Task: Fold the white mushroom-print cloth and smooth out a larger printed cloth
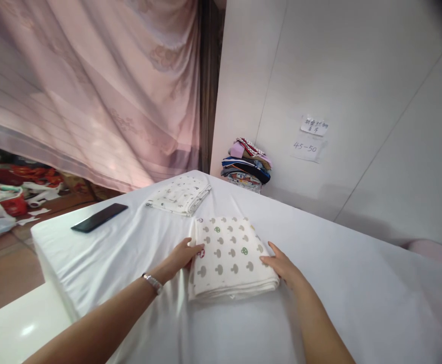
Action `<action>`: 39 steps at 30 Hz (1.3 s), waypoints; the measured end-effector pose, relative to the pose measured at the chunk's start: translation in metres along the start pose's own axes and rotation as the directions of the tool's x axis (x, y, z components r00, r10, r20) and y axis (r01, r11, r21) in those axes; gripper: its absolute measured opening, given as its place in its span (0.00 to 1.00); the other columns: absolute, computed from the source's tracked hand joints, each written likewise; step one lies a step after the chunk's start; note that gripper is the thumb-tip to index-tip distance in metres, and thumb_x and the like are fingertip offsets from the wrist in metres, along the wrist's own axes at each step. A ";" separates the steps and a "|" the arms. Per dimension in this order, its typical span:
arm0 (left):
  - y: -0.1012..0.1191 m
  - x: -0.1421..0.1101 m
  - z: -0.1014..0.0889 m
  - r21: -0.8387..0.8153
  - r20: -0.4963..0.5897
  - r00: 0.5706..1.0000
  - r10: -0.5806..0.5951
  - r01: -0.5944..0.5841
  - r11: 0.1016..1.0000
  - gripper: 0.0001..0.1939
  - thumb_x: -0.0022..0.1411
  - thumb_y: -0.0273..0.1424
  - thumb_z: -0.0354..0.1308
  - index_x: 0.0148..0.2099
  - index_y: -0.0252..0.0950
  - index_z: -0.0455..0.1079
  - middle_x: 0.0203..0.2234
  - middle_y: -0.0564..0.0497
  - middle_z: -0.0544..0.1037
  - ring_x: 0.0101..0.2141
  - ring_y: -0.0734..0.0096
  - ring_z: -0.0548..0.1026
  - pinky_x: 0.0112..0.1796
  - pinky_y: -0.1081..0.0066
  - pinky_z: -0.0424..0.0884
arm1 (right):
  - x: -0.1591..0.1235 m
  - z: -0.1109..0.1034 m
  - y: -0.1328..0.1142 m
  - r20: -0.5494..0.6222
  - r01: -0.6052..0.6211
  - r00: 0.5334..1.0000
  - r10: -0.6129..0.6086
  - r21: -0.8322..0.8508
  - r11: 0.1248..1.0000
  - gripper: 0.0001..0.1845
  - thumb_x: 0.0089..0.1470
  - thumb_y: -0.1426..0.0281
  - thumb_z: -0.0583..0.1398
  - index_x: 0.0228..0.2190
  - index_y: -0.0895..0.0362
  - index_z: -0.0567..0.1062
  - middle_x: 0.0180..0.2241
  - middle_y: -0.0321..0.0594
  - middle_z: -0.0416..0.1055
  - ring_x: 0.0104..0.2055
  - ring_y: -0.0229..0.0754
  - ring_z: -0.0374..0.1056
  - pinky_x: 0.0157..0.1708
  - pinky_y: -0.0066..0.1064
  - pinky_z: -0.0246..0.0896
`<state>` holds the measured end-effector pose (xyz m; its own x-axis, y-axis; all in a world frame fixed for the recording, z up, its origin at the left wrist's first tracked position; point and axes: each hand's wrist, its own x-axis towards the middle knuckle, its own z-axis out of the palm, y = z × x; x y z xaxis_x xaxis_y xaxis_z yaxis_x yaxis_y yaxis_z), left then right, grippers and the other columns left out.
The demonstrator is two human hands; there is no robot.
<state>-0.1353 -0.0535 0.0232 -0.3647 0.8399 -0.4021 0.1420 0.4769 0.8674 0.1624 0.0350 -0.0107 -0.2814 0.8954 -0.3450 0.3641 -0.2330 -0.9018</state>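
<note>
A folded white cloth (230,253) with a grey mushroom print, a few of them green or red, lies flat on the white-covered table. My left hand (185,253) grips its left edge, thumb on top and the other fingers partly hidden at the side. At the right edge, my right hand (280,263) holds the cloth likewise, some fingers out of sight beneath it. Several layers show along the near fold. Just beyond, to the left, lies a second folded white cloth (179,196) with a small dark print.
A dark phone (99,218) rests near the left edge of the table cover (141,253). Behind the table's far edge is a stack of folded clothes (246,164) against the white wall. A pink curtain (130,91) hangs at left; bags and papers lie on the floor.
</note>
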 end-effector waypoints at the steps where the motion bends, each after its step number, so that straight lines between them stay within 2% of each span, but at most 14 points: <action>1: 0.002 -0.002 0.000 0.001 0.019 1.000 -0.020 0.020 1.000 0.45 0.48 0.44 0.60 0.62 0.29 0.46 0.34 0.44 0.76 0.28 0.65 0.75 0.24 0.73 0.68 | -0.004 -0.003 -0.001 0.050 -0.020 0.999 0.019 0.012 1.000 0.48 0.44 0.61 0.61 0.60 0.54 0.43 0.36 0.40 0.72 0.37 0.44 0.70 0.37 0.34 0.62; 4: 0.008 -0.006 0.002 -0.046 0.070 0.996 -0.051 0.055 0.997 0.44 0.47 0.43 0.60 0.61 0.29 0.48 0.36 0.44 0.77 0.33 0.62 0.76 0.27 0.73 0.71 | -0.010 -0.007 -0.004 0.131 -0.073 0.989 0.069 0.028 0.997 0.50 0.43 0.58 0.62 0.60 0.51 0.41 0.40 0.43 0.72 0.37 0.47 0.70 0.33 0.36 0.63; 6: 0.007 -0.004 0.005 -0.046 0.066 0.997 -0.032 0.035 0.998 0.42 0.47 0.42 0.61 0.60 0.29 0.50 0.39 0.43 0.76 0.34 0.62 0.76 0.29 0.73 0.71 | -0.009 -0.002 -0.004 0.080 -0.062 0.995 0.057 0.064 0.996 0.50 0.44 0.56 0.61 0.60 0.53 0.41 0.42 0.45 0.71 0.39 0.46 0.70 0.35 0.36 0.64; 9: 0.000 0.001 0.010 0.012 0.002 0.999 0.040 -0.040 0.999 0.38 0.49 0.42 0.60 0.58 0.31 0.52 0.40 0.41 0.75 0.35 0.63 0.76 0.30 0.72 0.71 | -0.003 0.011 -0.003 -0.034 0.003 0.999 0.001 0.125 0.992 0.49 0.46 0.54 0.59 0.61 0.57 0.42 0.44 0.47 0.70 0.42 0.43 0.69 0.41 0.32 0.63; 14: -0.007 0.004 0.019 -0.053 -0.045 0.991 0.125 -0.127 0.990 0.35 0.52 0.40 0.59 0.58 0.33 0.51 0.38 0.43 0.75 0.34 0.64 0.76 0.32 0.72 0.71 | -0.001 0.020 -0.005 -0.061 0.048 0.997 -0.040 0.151 0.987 0.47 0.45 0.55 0.60 0.60 0.56 0.45 0.46 0.46 0.69 0.41 0.44 0.70 0.39 0.31 0.65; 16: 0.001 0.005 0.024 -0.096 -0.047 0.983 0.179 -0.183 0.978 0.35 0.52 0.38 0.59 0.59 0.34 0.50 0.36 0.44 0.75 0.33 0.65 0.75 0.31 0.72 0.71 | -0.003 0.015 -0.010 -0.108 0.096 0.991 -0.079 0.156 0.983 0.45 0.44 0.56 0.61 0.59 0.55 0.49 0.45 0.45 0.69 0.40 0.44 0.70 0.38 0.31 0.65; 19: 0.026 0.013 0.033 -0.150 -0.058 0.963 0.263 -0.269 0.952 0.34 0.54 0.37 0.58 0.59 0.36 0.48 0.38 0.45 0.74 0.32 0.67 0.75 0.30 0.72 0.71 | -0.008 0.002 -0.018 -0.224 0.199 0.962 -0.159 0.169 0.965 0.44 0.43 0.55 0.61 0.58 0.52 0.52 0.44 0.44 0.69 0.39 0.44 0.70 0.37 0.30 0.65; 22: 0.054 0.029 0.045 -0.205 -0.045 0.938 0.344 -0.346 0.916 0.34 0.55 0.38 0.57 0.60 0.38 0.48 0.42 0.44 0.72 0.32 0.69 0.75 0.30 0.73 0.71 | -0.011 -0.013 -0.025 -0.372 0.311 0.898 -0.234 0.163 0.936 0.45 0.44 0.53 0.60 0.59 0.52 0.50 0.45 0.43 0.69 0.40 0.45 0.69 0.37 0.29 0.66; 24: 0.066 0.044 0.056 -0.209 0.003 0.931 0.365 -0.356 0.911 0.36 0.55 0.38 0.57 0.61 0.38 0.45 0.45 0.42 0.71 0.34 0.69 0.75 0.31 0.74 0.70 | -0.011 -0.022 -0.023 -0.441 0.339 0.863 -0.246 0.144 0.930 0.47 0.44 0.52 0.60 0.60 0.52 0.48 0.47 0.43 0.68 0.42 0.46 0.69 0.38 0.30 0.66; 26: 0.068 0.058 0.066 -0.172 0.082 0.954 0.287 -0.270 0.947 0.39 0.54 0.39 0.58 0.62 0.36 0.44 0.47 0.40 0.69 0.37 0.67 0.74 0.33 0.73 0.70 | -0.007 -0.030 -0.016 -0.450 0.261 0.876 -0.174 0.138 0.955 0.48 0.43 0.53 0.60 0.60 0.53 0.46 0.49 0.44 0.66 0.43 0.46 0.69 0.38 0.30 0.66; 28: 0.063 0.068 0.075 -0.116 0.146 0.976 0.164 -0.148 0.982 0.41 0.51 0.39 0.60 0.62 0.32 0.45 0.49 0.37 0.68 0.40 0.64 0.73 0.34 0.72 0.69 | -0.002 -0.036 -0.004 -0.399 0.090 0.916 -0.034 0.122 0.989 0.49 0.43 0.54 0.61 0.60 0.55 0.45 0.50 0.48 0.65 0.43 0.46 0.69 0.38 0.32 0.66; 31: 0.051 0.073 0.080 -0.068 0.185 0.980 0.069 -0.058 0.996 0.44 0.49 0.40 0.62 0.62 0.30 0.46 0.49 0.35 0.68 0.42 0.60 0.72 0.35 0.70 0.69 | 0.004 -0.042 0.011 -0.322 -0.079 0.943 0.087 0.037 0.996 0.50 0.43 0.54 0.60 0.61 0.57 0.43 0.51 0.52 0.64 0.44 0.46 0.68 0.39 0.33 0.65; 35: 0.040 0.062 0.074 0.069 0.239 0.964 0.115 -0.135 0.988 0.47 0.44 0.43 0.64 0.62 0.34 0.47 0.49 0.39 0.69 0.43 0.59 0.72 0.36 0.70 0.68 | 0.004 -0.044 0.015 -0.302 -0.103 0.949 0.087 -0.038 0.994 0.51 0.43 0.51 0.59 0.61 0.55 0.43 0.53 0.50 0.62 0.45 0.45 0.67 0.39 0.33 0.64; 39: 0.033 0.046 0.064 0.145 0.347 0.918 0.194 -0.257 0.956 0.41 0.42 0.40 0.64 0.58 0.35 0.56 0.45 0.41 0.72 0.39 0.61 0.72 0.32 0.73 0.68 | 0.001 -0.042 0.012 -0.310 -0.110 0.946 0.092 -0.040 0.993 0.51 0.42 0.51 0.60 0.60 0.56 0.44 0.58 0.49 0.54 0.49 0.46 0.64 0.41 0.33 0.63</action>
<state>-0.0880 0.0177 0.0146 0.0119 0.9532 -0.3020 0.3625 0.2774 0.8898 0.2043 0.0489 -0.0106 0.0426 0.9435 -0.3287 0.4279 -0.3145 -0.8473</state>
